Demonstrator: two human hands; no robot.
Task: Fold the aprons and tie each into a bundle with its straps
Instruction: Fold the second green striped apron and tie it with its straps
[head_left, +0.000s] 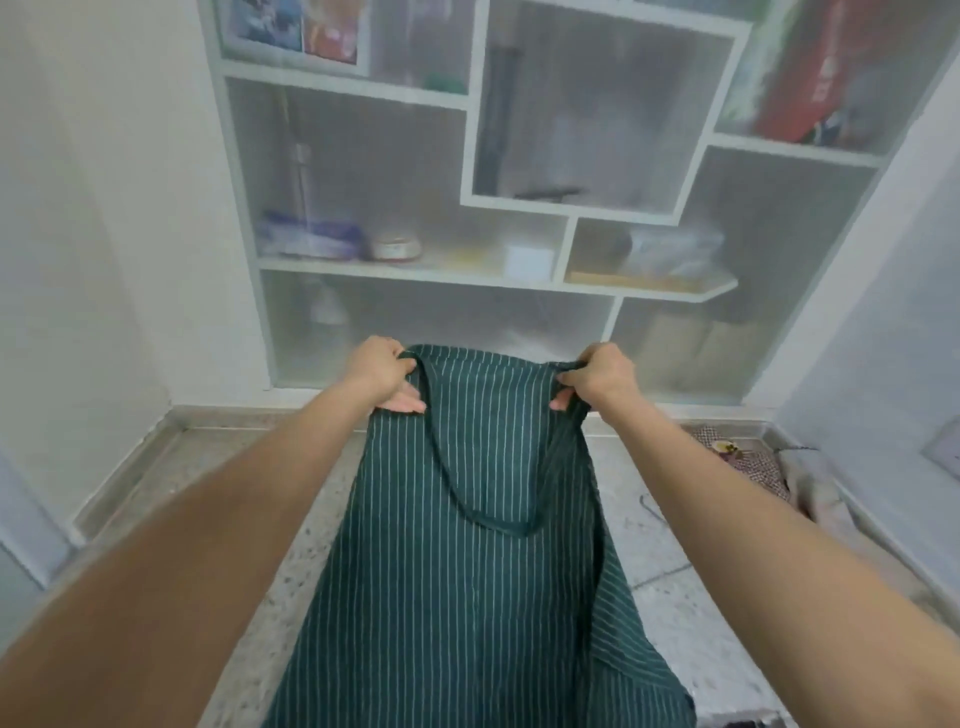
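Nearest, the lower part of the green striped apron hangs toward the speckled floor, its long axis running straight down from the far top edge. The neck strap droops in a loop down its middle. Farther out, the left hand and right hand each grip a top corner with curled fingers, level and equally far out. Bare floor lies either side; crumpled cloths sit right, and the wall shelves beyond.
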